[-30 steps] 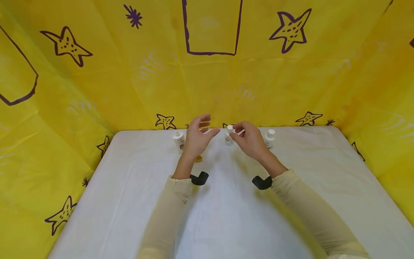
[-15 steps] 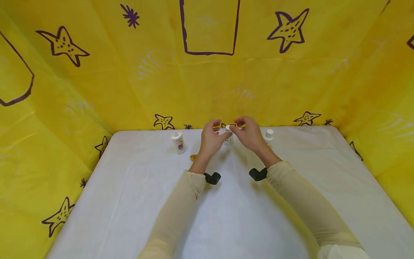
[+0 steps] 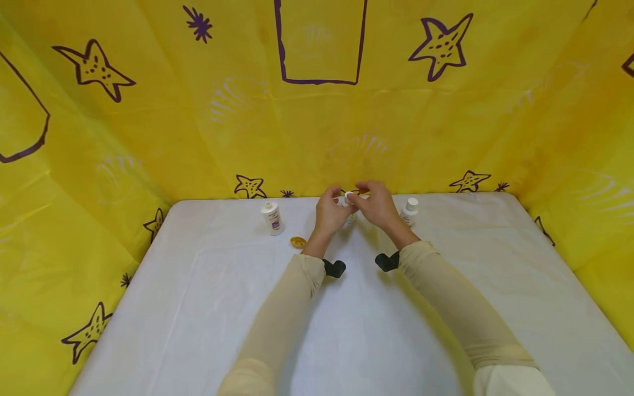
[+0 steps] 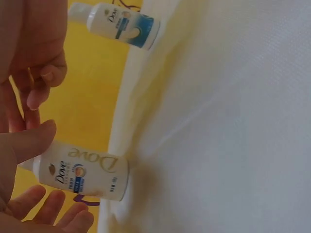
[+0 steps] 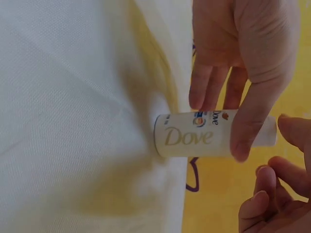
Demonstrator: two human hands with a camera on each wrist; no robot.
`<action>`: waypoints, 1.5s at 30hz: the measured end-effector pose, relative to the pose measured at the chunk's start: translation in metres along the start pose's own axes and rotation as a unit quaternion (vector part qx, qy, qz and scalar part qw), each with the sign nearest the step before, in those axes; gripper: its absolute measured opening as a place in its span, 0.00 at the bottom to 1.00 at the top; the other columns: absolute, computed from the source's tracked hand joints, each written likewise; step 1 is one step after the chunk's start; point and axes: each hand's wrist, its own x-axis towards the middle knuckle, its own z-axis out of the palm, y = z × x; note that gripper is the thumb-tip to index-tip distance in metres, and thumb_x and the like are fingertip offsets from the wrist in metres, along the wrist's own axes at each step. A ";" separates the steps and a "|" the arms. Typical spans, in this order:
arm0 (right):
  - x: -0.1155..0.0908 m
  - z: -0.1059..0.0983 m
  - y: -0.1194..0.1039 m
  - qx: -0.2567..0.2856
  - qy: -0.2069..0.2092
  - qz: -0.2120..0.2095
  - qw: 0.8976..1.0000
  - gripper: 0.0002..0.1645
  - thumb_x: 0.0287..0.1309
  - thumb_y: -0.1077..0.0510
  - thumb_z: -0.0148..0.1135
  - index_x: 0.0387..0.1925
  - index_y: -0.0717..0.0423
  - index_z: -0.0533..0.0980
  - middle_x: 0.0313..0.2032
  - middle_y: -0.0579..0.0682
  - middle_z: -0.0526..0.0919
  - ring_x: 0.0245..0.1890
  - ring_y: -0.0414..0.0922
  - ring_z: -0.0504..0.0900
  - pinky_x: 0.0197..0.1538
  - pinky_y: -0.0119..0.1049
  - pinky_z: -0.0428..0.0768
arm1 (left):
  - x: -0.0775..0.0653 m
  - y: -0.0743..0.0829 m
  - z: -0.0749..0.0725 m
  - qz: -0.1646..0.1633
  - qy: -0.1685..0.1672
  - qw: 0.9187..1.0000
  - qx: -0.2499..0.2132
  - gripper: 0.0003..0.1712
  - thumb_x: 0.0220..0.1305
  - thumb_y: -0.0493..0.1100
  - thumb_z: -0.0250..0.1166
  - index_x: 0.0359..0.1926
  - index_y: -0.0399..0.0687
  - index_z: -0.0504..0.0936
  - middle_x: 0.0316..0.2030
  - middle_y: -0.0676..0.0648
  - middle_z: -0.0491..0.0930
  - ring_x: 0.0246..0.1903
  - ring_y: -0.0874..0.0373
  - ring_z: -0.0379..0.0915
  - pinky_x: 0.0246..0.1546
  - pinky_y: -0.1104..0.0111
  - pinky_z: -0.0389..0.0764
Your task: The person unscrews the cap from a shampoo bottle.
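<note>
A small white Dove bottle (image 5: 189, 136) stands upright at the back of the table. Around its upper body is my left hand (image 3: 329, 214), the thumb lying across the front and the fingers reaching along the far side. My right hand (image 3: 376, 203) is at the white cap (image 5: 265, 133). In the right wrist view that thumb's tip comes right up to the cap's top, while the other fingers are loosely curled with a gap below the cap. To the right stands a second Dove bottle (image 4: 131, 26), white with a blue lower part.
A white bottle (image 3: 272, 218) with a narrow neck on top stands to the left. Near it lies a small round yellow piece (image 3: 298, 242). Yellow curtains (image 3: 307, 121) with starfish drawings enclose the back and sides of the white-covered table (image 3: 223, 297).
My left hand has moved right, from beside the left bottle to the middle one, and closed around it. The yellow piece and left bottle have come into fuller view. My right hand stays near the cap.
</note>
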 end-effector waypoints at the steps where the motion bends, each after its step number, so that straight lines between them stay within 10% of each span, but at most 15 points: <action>1: 0.001 0.001 0.000 -0.003 0.000 -0.004 1.000 0.30 0.66 0.52 0.66 0.61 0.69 0.76 0.54 0.67 0.82 0.58 0.61 0.78 0.62 0.53 0.77 | 0.000 -0.001 0.001 -0.006 0.000 1.000 -0.001 0.40 0.55 0.44 0.78 0.66 0.38 0.73 0.63 0.40 0.78 0.61 0.43 0.77 0.64 0.57 0.78; 8: 0.003 0.006 0.001 -0.022 -0.015 -0.004 1.000 0.27 0.67 0.52 0.65 0.60 0.66 0.78 0.53 0.63 0.85 0.57 0.59 0.80 0.62 0.51 0.77 | 0.001 -0.006 0.006 -0.036 -0.011 0.999 -0.002 0.35 0.55 0.45 0.77 0.63 0.42 0.78 0.59 0.41 0.82 0.58 0.47 0.79 0.60 0.60 0.81; 16: 0.000 0.008 -0.002 -0.034 -0.034 0.004 0.999 0.21 0.71 0.51 0.61 0.55 0.62 0.81 0.53 0.60 0.86 0.49 0.56 0.82 0.53 0.49 0.79 | 0.000 -0.014 0.007 -0.012 -0.016 0.999 0.031 0.19 0.58 0.45 0.76 0.49 0.42 0.86 0.33 0.46 0.79 0.35 0.55 0.71 0.36 0.71 0.71; 33: -0.016 -0.011 -0.016 0.046 -0.011 0.028 0.998 0.25 0.75 0.49 0.55 0.60 0.65 0.75 0.57 0.64 0.81 0.50 0.58 0.80 0.51 0.48 0.82 | -0.015 0.007 -0.002 0.047 -0.042 0.998 0.023 0.23 0.60 0.49 0.76 0.54 0.46 0.85 0.48 0.43 0.87 0.48 0.50 0.82 0.48 0.60 0.85; 45: -0.044 -0.023 -0.024 0.058 0.019 -0.029 0.998 0.24 0.67 0.48 0.66 0.55 0.61 0.82 0.51 0.59 0.83 0.48 0.54 0.80 0.48 0.45 0.81 | -0.042 0.020 -0.017 0.107 -0.076 0.991 0.026 0.20 0.61 0.52 0.75 0.52 0.53 0.86 0.41 0.46 0.79 0.40 0.56 0.71 0.38 0.70 0.74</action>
